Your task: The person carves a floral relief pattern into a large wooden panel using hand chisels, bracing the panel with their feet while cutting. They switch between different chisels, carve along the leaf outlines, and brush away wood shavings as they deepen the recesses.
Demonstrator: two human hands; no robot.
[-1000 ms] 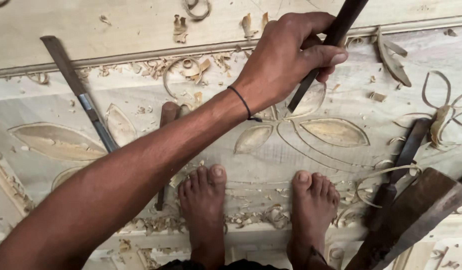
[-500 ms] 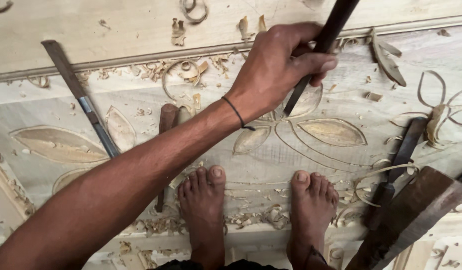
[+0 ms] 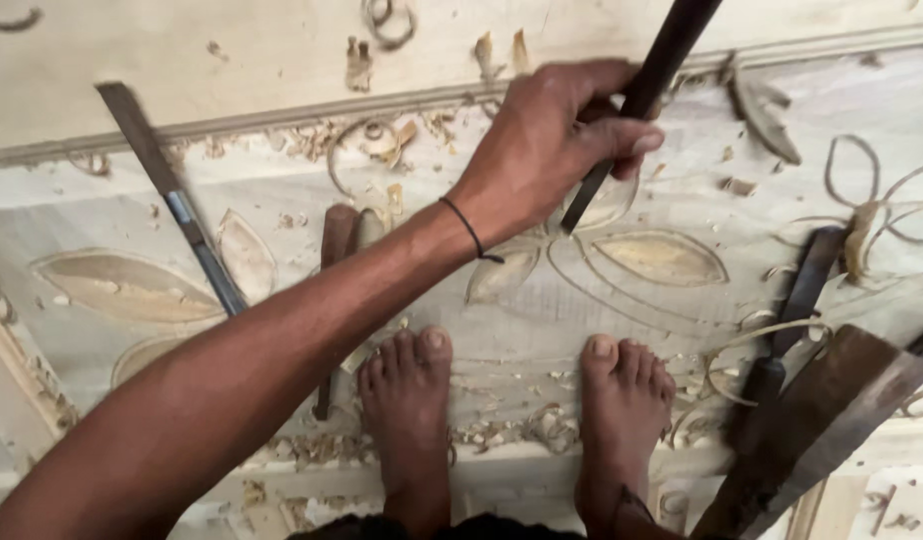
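Note:
My left hand [image 3: 542, 150] reaches in from the lower left and grips a dark chisel [image 3: 662, 60] near its blade. The chisel tilts up to the right, and its tip rests on a pale wooden panel [image 3: 102, 210] carved with leaf shapes, at the edge of a leaf [image 3: 662, 255]. A thin black band circles the wrist. My right hand is out of view. My two bare feet [image 3: 407, 400] [image 3: 622, 400] stand on the panel just below the carved leaf.
A long flat chisel [image 3: 172, 195] lies at the left, another tool [image 3: 337, 235] is partly under my arm, and a dark-handled one [image 3: 797, 300] lies at the right. A brown wooden piece [image 3: 832, 420] juts in at lower right. Curled shavings [image 3: 382, 140] litter the panel.
My left hand has slid slightly left and down along the chisel, closing tighter. The chisel tip stays at about the same spot on the leaf carving.

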